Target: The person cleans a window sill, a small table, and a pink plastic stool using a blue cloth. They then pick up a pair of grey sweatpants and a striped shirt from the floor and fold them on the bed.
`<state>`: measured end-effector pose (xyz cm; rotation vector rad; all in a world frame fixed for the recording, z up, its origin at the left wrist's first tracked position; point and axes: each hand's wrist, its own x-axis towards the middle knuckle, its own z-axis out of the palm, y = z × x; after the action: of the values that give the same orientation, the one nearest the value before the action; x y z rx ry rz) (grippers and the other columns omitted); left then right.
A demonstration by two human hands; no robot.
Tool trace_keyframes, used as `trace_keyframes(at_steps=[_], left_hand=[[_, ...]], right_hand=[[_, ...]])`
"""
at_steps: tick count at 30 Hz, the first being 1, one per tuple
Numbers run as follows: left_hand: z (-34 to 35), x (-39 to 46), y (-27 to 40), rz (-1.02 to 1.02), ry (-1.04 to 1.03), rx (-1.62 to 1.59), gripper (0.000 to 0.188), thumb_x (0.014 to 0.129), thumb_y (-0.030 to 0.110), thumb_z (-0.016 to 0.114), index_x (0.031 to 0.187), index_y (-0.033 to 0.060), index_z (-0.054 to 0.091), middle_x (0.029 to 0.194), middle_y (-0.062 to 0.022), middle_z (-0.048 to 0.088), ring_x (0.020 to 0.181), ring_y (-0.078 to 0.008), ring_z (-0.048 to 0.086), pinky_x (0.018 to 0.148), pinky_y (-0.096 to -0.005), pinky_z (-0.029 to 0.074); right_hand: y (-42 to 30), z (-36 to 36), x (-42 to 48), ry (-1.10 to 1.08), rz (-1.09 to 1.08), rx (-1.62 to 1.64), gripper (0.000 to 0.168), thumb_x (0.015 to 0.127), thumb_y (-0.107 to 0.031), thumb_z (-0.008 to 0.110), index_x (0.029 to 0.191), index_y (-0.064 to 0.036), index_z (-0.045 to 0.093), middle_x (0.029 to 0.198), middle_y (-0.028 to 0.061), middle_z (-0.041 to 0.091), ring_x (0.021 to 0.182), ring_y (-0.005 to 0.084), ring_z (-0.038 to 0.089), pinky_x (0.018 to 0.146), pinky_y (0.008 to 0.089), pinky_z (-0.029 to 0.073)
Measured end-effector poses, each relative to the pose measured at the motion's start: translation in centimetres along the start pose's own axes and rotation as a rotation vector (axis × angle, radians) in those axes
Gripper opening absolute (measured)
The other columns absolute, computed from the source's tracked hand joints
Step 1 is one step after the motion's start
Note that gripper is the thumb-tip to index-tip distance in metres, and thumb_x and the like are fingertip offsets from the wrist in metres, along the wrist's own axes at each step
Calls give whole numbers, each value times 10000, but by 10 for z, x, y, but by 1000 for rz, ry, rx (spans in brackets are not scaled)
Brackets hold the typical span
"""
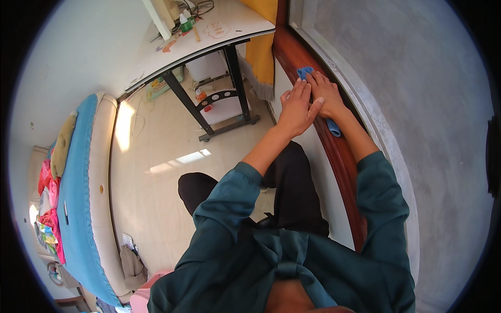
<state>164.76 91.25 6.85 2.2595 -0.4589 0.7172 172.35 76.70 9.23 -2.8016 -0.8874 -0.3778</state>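
Note:
A blue cloth (304, 72) lies on the reddish-brown wooden windowsill (344, 184), bunched at its far end. Its near end (334, 128) sticks out below my wrist. My right hand (328, 94) lies over the cloth, palm down, and holds it against the wood. Beside it, at the room-side edge of the sill, my left hand (298, 107) has its fingertips on the same cloth. The middle of the cloth is hidden under both hands.
A white-topped table (242, 29) on a black wheeled frame (191, 103) stands ahead, with green bottles (185, 24) on it. A yellow curtain (260, 58) hangs beside the sill. Window glass (442, 137) is on the right. Leftward is a bed with a blue cover (76, 187).

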Motion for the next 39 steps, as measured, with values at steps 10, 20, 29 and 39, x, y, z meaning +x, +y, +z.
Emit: trace_keyframes(at_steps=[10, 20, 29, 39], left_hand=[[2, 23, -15, -74, -50, 94, 663, 1080, 499, 411, 1483, -24, 478, 1566, -218, 455, 1522, -364, 334, 1161, -601, 230], [19, 99, -108, -91, 83, 189, 576, 1089, 464, 397, 1427, 28, 563, 1479, -188, 571, 1444, -387, 460, 1104, -559, 373], [23, 140, -155, -127, 115, 179, 595, 1096, 473, 365, 1426, 24, 576, 1461, -202, 580, 1420, -405, 476, 1164, -488, 373], [16, 172, -186, -183, 64, 102, 647, 1101, 497, 283, 1454, 24, 551, 1499, -201, 546, 1447, -405, 439, 1193, -453, 340]], right_hand=[[6, 2, 29, -31, 4, -19, 771, 892, -403, 649, 1554, -101, 393, 1630, 179, 355, 1521, 380, 324, 1172, 554, 332], [19, 30, 146, -64, 56, -44, 676, 922, -364, 613, 1502, -61, 445, 1648, 173, 346, 1543, 364, 296, 1188, 539, 328], [32, 54, 211, -53, 22, -34, 687, 906, -387, 610, 1488, -53, 463, 1612, 184, 390, 1524, 383, 319, 1173, 544, 336], [36, 65, 260, -69, 41, -50, 654, 908, -386, 601, 1462, -52, 503, 1527, 173, 474, 1480, 371, 378, 1146, 517, 358]])
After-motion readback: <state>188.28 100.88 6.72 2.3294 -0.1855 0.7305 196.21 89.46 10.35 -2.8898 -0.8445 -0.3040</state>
